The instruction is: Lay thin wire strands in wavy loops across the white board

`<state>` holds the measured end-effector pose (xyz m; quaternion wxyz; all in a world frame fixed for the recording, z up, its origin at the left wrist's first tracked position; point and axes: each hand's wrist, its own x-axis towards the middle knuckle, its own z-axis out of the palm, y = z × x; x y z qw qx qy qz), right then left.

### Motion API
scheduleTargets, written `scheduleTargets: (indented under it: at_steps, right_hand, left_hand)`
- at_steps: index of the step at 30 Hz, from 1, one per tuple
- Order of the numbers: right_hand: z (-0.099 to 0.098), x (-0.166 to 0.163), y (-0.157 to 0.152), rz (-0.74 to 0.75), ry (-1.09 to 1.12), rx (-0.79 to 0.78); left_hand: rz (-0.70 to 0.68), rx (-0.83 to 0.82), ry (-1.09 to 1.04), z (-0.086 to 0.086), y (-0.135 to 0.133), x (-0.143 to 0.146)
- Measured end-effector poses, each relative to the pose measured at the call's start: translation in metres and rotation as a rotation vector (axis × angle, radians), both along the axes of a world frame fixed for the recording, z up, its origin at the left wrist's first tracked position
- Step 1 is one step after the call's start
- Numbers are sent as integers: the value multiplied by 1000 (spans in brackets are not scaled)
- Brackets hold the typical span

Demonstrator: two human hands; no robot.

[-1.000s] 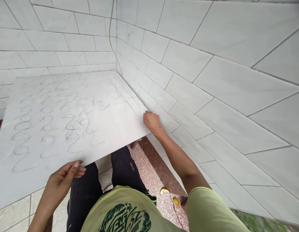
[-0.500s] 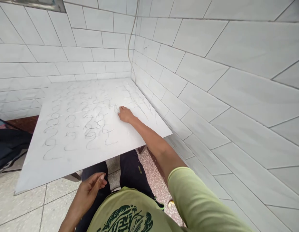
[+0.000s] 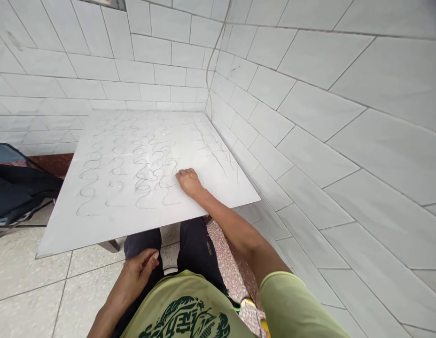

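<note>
A large white board lies flat in front of me, its surface marked with rows of thin dark curved lines. From this view I cannot tell whether these are drawn or are loose strands. My right hand rests on the board just right of the S-shaped rows, its fingers curled together. Whatever is pinched in them, if anything, is hidden. Over my thigh, below the board's near edge, my left hand is loosely closed, thumb against the fingers, with nothing visible in it.
Longer, straighter dark lines mark the board's right part. White tiled walls meet behind the board, where a thin cable hangs. A folding chair with dark cloth stands at left. A wooden leg shows beneath the board.
My right hand has come closer to me and slightly left across the board. My left hand stays over my thigh. The view has swung a little to the left.
</note>
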<state>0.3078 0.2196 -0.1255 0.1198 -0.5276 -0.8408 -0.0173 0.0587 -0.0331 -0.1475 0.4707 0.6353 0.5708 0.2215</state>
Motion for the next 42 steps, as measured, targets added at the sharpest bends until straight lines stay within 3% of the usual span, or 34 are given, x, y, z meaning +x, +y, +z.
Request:
scheduleTargets:
  at_steps: [6,10,14,18,24,42]
  right_hand:
    - [3,5,-15,-56,83,114]
    - [4,6,-29,-189,522,184]
    - [-10,3,-54,-311,1044,30]
    - [-29,4,-79,-387,1273,-125]
    - [-34,6,-80,-395,1288,-94]
    - [-36,5,-69,-368,1513,-161]
  left_hand:
    - [-44,34,52,3,-9,4]
    - [-43,49,115,-2,-19,0]
    - [-46,15,102,-21,-24,-4]
    - [-93,-34,71,-45,-23,-4]
    - [-128,-65,223,-67,-16,0]
    - [-206,84,507,-102,-1,0]
